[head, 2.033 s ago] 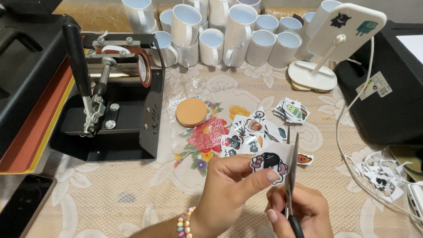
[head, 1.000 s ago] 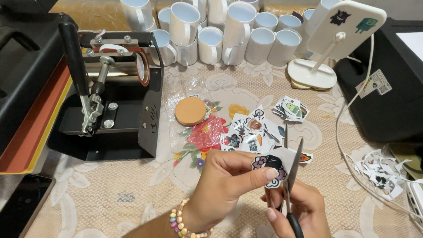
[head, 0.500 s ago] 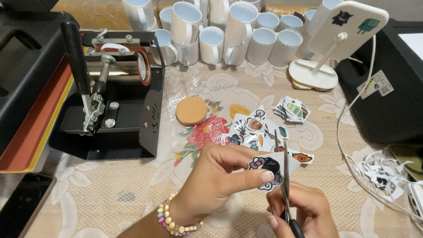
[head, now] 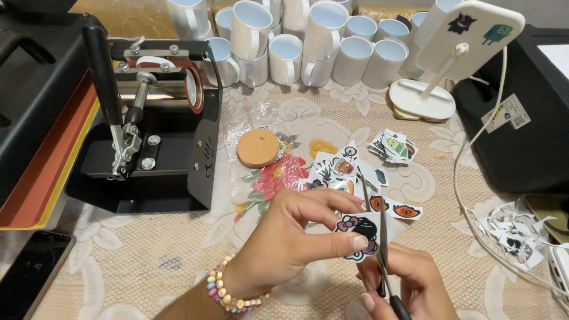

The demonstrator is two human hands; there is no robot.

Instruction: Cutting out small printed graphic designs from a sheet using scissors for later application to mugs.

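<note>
Scissors (head: 381,237) have closed (nearly) beside left fingers (head: 349,242) pinching sticker (head: 360,232).

Your head camera looked steeply down at the table (head: 148,261). It sat close above your hands. Only one view existed.

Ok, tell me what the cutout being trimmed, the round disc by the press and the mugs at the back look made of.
The cutout in the left hand looks like thin printed paper, slightly glossy: it flexes and has a white border. The round disc looks like cork or unfinished wood: matte, even tan. The mugs look like glazed white ceramic, smooth with soft highlights. The scissors in the right hand show metal blades.
</note>
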